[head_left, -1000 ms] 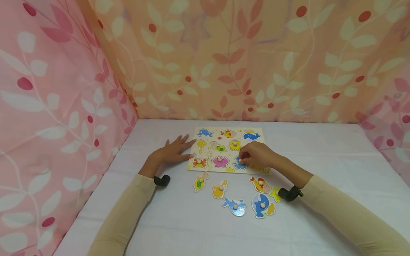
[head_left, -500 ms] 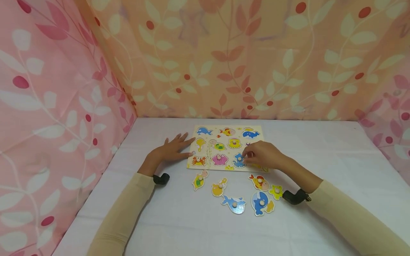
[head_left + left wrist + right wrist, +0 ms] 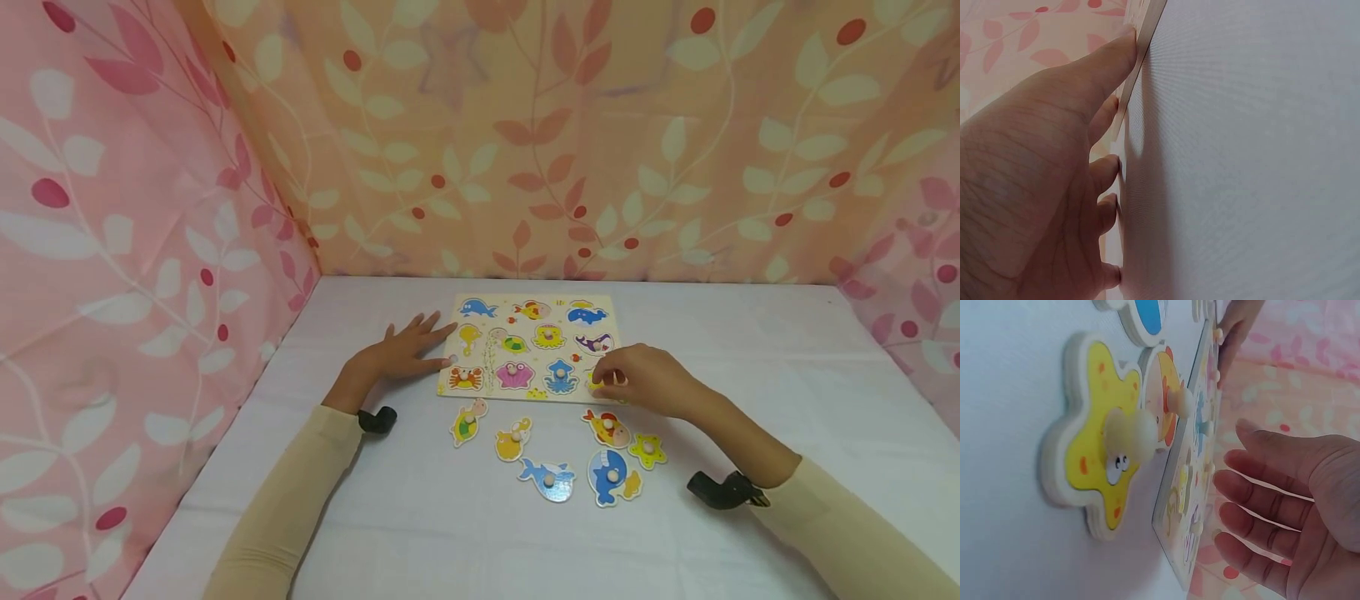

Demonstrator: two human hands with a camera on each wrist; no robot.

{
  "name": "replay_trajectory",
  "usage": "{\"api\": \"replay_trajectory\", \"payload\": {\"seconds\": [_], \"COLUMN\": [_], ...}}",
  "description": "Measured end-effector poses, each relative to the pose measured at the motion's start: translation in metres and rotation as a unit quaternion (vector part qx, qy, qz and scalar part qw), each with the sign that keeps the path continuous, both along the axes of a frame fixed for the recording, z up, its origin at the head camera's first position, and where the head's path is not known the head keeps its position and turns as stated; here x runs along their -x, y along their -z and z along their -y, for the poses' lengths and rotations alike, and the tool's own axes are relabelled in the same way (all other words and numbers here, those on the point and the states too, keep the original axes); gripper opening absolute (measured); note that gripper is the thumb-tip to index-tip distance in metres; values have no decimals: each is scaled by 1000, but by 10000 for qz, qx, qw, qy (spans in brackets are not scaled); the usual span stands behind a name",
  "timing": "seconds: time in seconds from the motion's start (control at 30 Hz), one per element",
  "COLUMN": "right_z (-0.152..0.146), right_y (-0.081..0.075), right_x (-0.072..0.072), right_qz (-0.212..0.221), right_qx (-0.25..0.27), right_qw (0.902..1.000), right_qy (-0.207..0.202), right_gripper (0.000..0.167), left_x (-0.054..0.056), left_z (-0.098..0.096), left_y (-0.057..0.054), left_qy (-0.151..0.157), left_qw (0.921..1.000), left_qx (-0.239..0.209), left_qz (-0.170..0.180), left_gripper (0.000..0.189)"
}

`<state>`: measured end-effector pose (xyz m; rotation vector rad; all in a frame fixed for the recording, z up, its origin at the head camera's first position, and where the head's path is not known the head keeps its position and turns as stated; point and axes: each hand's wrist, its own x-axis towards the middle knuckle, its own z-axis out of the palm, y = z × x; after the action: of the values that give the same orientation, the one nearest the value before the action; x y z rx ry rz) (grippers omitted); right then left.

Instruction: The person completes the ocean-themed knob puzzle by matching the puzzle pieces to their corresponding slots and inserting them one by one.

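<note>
Fingers spread, my left hand point(image 3: 396, 350) rests at the left edge of a wooden knob puzzle board point(image 3: 547, 360); in the left wrist view its thumb point(image 3: 1107, 65) lies on the board's edge. My right hand point(image 3: 652, 379) hovers over the board's front right corner, fingers loosely bent and holding nothing. Just left of it, the blue squid piece point(image 3: 555, 386) sits in its slot. Pink shell point(image 3: 504, 377), crab point(image 3: 454, 379), yellow octopus point(image 3: 542, 340) and purple fish point(image 3: 588, 342) pieces also lie in the board. In the right wrist view, a yellow starfish piece point(image 3: 1094, 431) is closest.
In front of the board lie loose knobbed pieces: a turtle point(image 3: 463, 429), a yellow seahorse point(image 3: 507, 448), a light-blue whale point(image 3: 558, 490), a dark-blue whale point(image 3: 602, 463), a red-and-yellow fish point(image 3: 597, 423). Patterned cloth point(image 3: 420, 125) hangs behind the white-covered table point(image 3: 420, 517).
The right hand has let go of the squid piece's knob and moved right, its wrist swinging away from the starfish. The purple fish piece has come into sight. The left hand stays put.
</note>
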<state>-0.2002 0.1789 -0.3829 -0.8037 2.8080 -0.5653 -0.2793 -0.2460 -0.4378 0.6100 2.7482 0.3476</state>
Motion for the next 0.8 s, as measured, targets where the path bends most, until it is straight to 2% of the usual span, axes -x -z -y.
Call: {"api": "replay_trajectory", "payload": {"seconds": [0.23,0.63,0.8], "right_z": [-5,-9,-10], "right_y": [3,3,3], "right_x": [-13,-19,-21], "right_qz": [215,531,651], "right_qx": [22,-52,-46], "right_qw": [9997,9985,9977], "right_qy": [108,-119,-195], "right_gripper": [7,13,17], "left_x": [-1,0,-2], "left_z": [-1,0,0], "left_y": [-3,-2,-4], "left_qy": [-20,-32,-20], "left_qw": [10000,9999,9999], "left_qx": [84,74,64], "left_qz": [35,89,75], "left_gripper": [85,86,87]}}
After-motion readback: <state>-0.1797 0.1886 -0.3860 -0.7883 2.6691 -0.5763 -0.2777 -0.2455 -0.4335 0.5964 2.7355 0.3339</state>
